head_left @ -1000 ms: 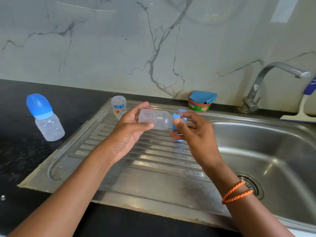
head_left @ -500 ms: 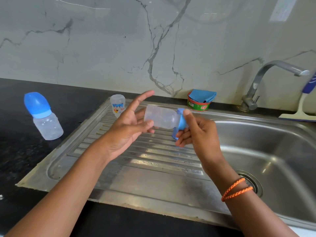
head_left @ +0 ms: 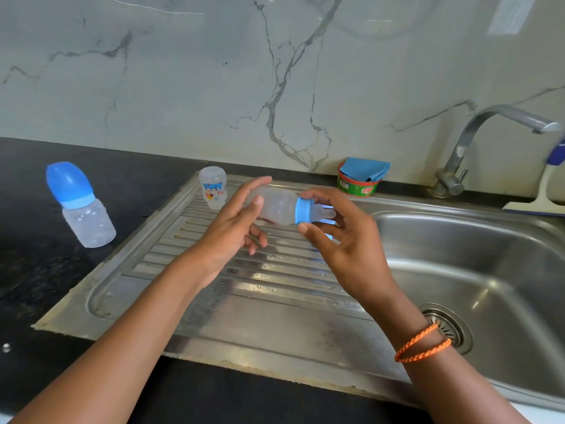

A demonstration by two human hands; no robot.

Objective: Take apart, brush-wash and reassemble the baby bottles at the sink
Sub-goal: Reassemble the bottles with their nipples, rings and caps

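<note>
Bottle [head_left: 276,206] lies sideways between left hand [head_left: 235,228] and right hand [head_left: 342,240].

- The right hand [head_left: 342,240] has loosened: a second ago its fingers wrapped the blue collar [head_left: 302,211]; now thumb and fingertips only pinch the rim.
- The clear teat [head_left: 322,213], hidden before, now shows, pointing right.
- The left hand [head_left: 235,228] has shifted on the bottle [head_left: 276,208]: its index finger lies along the far side, thumb at the base.
</note>
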